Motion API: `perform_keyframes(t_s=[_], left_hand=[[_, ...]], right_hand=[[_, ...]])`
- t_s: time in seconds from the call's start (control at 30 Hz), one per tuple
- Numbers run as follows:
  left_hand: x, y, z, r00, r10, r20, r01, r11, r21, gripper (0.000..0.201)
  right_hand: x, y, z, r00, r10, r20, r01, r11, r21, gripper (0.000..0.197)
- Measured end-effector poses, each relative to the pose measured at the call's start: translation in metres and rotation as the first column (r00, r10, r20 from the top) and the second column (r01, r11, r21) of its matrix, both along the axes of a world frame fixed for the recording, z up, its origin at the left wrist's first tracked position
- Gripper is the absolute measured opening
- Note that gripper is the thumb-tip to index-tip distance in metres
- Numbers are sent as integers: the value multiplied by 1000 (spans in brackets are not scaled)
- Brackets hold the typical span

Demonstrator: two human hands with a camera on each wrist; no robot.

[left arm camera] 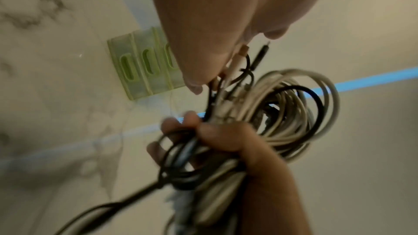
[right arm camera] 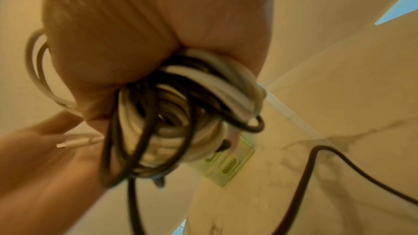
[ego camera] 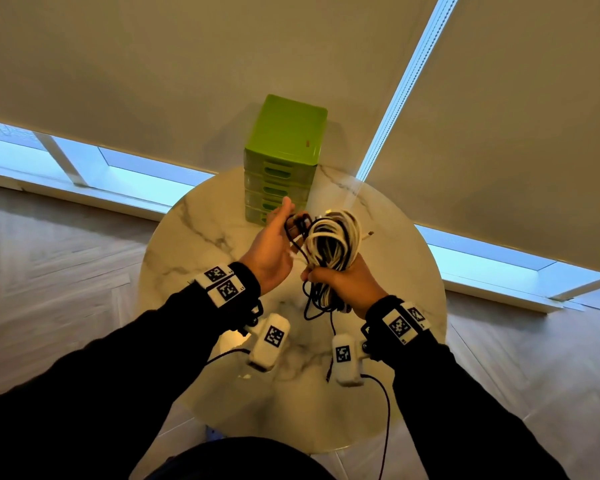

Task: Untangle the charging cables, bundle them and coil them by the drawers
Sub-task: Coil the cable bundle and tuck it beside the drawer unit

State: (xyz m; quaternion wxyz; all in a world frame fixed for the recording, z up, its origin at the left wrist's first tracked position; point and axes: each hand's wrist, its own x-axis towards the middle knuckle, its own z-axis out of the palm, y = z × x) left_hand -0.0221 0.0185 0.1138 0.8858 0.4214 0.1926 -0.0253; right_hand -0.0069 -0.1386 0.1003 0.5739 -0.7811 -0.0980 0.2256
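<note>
My right hand (ego camera: 343,282) grips a coil of white and black charging cables (ego camera: 329,237) above the round marble table (ego camera: 194,237). The coil's loops stand up out of the fist (right arm camera: 113,33), and a black tail (ego camera: 309,306) hangs below it. My left hand (ego camera: 274,244) is just left of the coil with fingers fairly straight. Loose cable ends (left arm camera: 244,51) lie against those fingers, and a white plug (right arm camera: 65,144) crosses the palm. The green drawer unit (ego camera: 284,133) stands right behind both hands at the table's far edge.
Window blinds hang close behind the drawers. Bare marble shows left of the drawer unit (left arm camera: 126,67) and in front of the hands. A thin dark wire (right arm camera: 316,167) from the wrist camera loops over the table on the right. Wood floor surrounds the table.
</note>
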Motion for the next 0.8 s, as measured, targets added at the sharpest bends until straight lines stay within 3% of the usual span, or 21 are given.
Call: perform_keyframes(t_s=[0.1, 0.2, 0.27, 0.33, 0.47, 0.57, 0.63, 0.67, 0.73, 0.8], left_hand=[[-14, 6, -24, 987, -157, 16, 146, 947, 287, 59], [-45, 4, -51, 858, -513, -7, 445, 737, 509, 66], [-58, 2, -58, 785, -618, -46, 534, 637, 556, 65], [-63, 1, -56, 793, -608, -37, 502, 617, 605, 60], [-59, 9, -53, 854, -520, 20, 397, 675, 622, 58], [-47, 20, -59, 866, -500, -18, 406, 681, 609, 91], [-41, 27, -61, 823, -566, -51, 445, 585, 678, 101], [-39, 30, -63, 789, -611, -63, 455, 513, 728, 96], [-35, 35, -61, 754, -643, -132, 460, 375, 805, 64], [-31, 42, -57, 765, -617, -181, 438, 293, 850, 25]], right_hand=[[1, -1, 4, 993, -94, -73, 108, 971, 215, 6], [5, 2, 7, 978, -166, -128, 199, 930, 309, 7], [4, 5, 8, 969, -161, -186, 217, 914, 344, 10], [3, 7, 9, 957, -163, -239, 248, 888, 388, 10], [-1, 12, 19, 920, -89, -382, 297, 795, 529, 10], [-5, 15, 26, 920, 26, -391, 240, 751, 615, 12], [-8, 15, 28, 895, 164, -415, 166, 741, 651, 7], [-9, 14, 28, 873, 240, -425, 121, 738, 664, 16], [-11, 13, 28, 838, 350, -418, 24, 743, 669, 33], [-13, 11, 28, 826, 410, -387, -41, 729, 684, 28]])
